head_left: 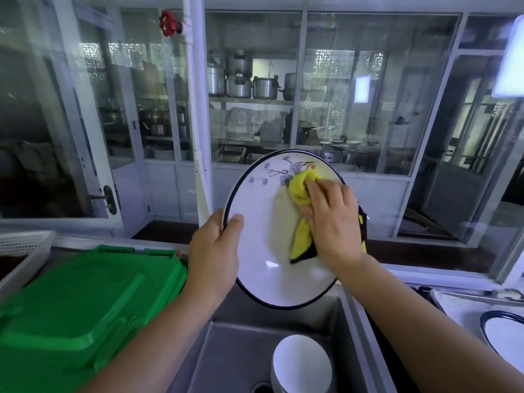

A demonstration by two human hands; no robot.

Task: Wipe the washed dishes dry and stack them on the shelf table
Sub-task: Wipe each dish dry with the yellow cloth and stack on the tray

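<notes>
A large white oval plate (263, 251) with a dark rim and a painted branch stands tilted up above the steel sink (226, 350). My left hand (215, 251) grips its left rim, thumb on the face. My right hand (331, 219) presses a crumpled yellow cloth (300, 191) with a black edge against the plate's upper right face, fingers curled round the cloth. A stack of white bowls (300, 367) sits in the sink below. Another dark-rimmed plate (504, 333) lies on the counter at the right.
A green plastic crate lid (85, 302) fills the counter to the left, with a white basket (25, 245) behind it. A glass partition (368, 109) with white frames stands straight ahead; pots on shelves show behind it. A white tray (453, 302) lies at the right.
</notes>
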